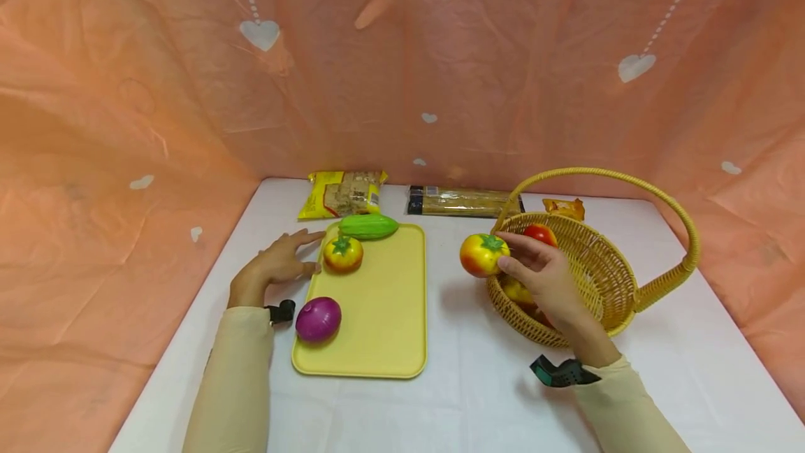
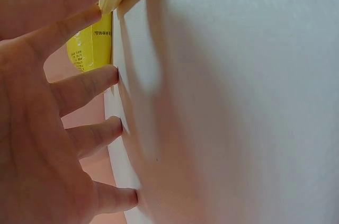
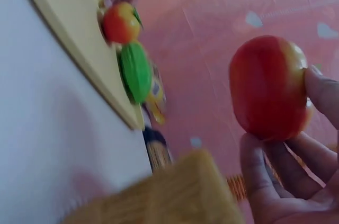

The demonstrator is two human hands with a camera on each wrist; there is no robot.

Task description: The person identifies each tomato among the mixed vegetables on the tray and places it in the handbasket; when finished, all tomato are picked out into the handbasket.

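My right hand (image 1: 539,272) pinches a yellow and red toy tomato (image 1: 481,255) between thumb and fingers, held up at the left rim of the wicker basket (image 1: 604,257); its red underside shows in the right wrist view. My left hand (image 1: 281,259) rests at the left edge of the yellow tray (image 1: 386,306), fingers spread, fingertips at the tray's edge and on the table in the left wrist view. On the tray lie another toy tomato (image 1: 343,255), a purple onion (image 1: 318,319) and a ridged green vegetable (image 1: 368,226). A red item (image 1: 540,234) is inside the basket.
Behind the tray lies a yellow food packet (image 1: 344,194). A long pack of noodle-like sticks (image 1: 465,202) lies beside it, and a small orange packet (image 1: 563,209) sits behind the basket. The basket's tall handle (image 1: 682,268) arches up at right. A pink curtain (image 1: 402,75) surrounds the table.
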